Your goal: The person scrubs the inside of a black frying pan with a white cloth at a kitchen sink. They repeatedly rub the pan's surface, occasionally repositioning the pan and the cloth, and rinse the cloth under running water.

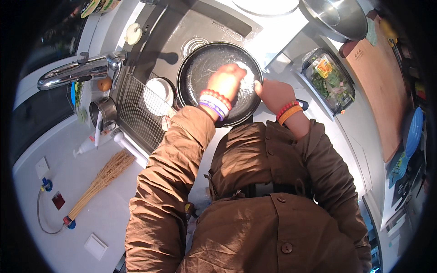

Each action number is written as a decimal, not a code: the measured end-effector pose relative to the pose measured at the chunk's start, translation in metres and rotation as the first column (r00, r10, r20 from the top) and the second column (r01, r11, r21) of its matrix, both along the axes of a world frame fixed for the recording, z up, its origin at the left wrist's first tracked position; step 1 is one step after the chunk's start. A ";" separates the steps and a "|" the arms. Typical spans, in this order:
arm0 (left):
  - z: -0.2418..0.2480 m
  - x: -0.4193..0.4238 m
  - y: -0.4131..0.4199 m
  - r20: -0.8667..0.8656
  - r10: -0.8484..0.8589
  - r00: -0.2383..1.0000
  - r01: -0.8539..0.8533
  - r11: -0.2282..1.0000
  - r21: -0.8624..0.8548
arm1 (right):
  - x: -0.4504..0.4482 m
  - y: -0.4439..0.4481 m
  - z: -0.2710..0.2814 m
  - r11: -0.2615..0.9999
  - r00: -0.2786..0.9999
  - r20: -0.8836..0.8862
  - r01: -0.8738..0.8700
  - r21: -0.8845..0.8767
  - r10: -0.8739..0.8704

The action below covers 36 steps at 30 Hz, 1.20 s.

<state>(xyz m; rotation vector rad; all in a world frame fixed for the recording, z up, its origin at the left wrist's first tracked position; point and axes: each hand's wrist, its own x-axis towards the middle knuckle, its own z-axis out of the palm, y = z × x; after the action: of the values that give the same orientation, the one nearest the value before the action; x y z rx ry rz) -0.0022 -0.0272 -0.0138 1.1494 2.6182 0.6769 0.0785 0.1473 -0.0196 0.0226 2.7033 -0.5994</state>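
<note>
A round black frying pan [201, 75] is held over the front part of the stainless steel sink [181, 25], its dark inside wet and shiny. My left hand [228, 79] is inside it, fingers curled on a white wad [246, 73], cloth or paper; glare hides which. My right hand [277, 95] is at the pan's right side, thumb on the rim and fingers closed round its handle. The black handle end [302, 104] shows beyond my right wrist. Part of the drain [194, 46] is visible behind the pan.
Left of the pan are a wire rack [136, 109], a white bowl [157, 95] and a chrome faucet [78, 71]. A straw whisk broom [102, 177] hangs lower left. To the right are a tray of greens [327, 78], a wooden cutting board [379, 82] and a steel basin [334, 17].
</note>
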 end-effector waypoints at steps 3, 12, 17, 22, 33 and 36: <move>-0.003 -0.017 -0.030 -0.009 0.174 0.985 -0.173 0.975 -0.141 | 0.002 -0.003 0.005 1.000 1.000 0.013 -0.008 0.007 0.008; -0.017 0.007 0.019 -0.051 0.074 0.996 -0.069 0.994 0.086 | 0.003 -0.004 0.007 0.997 0.996 0.040 0.075 -0.017 -0.074; 0.000 -0.044 -0.025 -0.079 0.268 0.960 -0.279 0.941 -0.193 | 0.006 -0.008 -0.002 0.997 0.997 -0.054 0.057 0.046 -0.055; 0.020 0.005 -0.064 0.033 0.258 0.966 -0.210 0.851 -0.481 | 0.002 -0.009 0.010 0.987 0.988 0.013 0.154 -0.034 -0.154; -0.010 -0.048 -0.036 0.010 0.449 0.893 -0.443 0.884 -0.148 | 0.003 -0.012 0.009 0.989 0.990 0.034 0.141 -0.037 -0.140; 0.005 -0.018 -0.053 -0.063 0.309 0.949 -0.304 0.842 -0.447 | 0.004 -0.010 0.002 0.989 0.989 0.014 0.144 -0.011 -0.144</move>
<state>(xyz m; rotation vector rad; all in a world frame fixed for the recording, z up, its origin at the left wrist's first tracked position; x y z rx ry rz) -0.0204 -0.0806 -0.0092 0.5935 2.7640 0.0940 0.0825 0.1375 -0.0180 0.2198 2.7017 -0.6548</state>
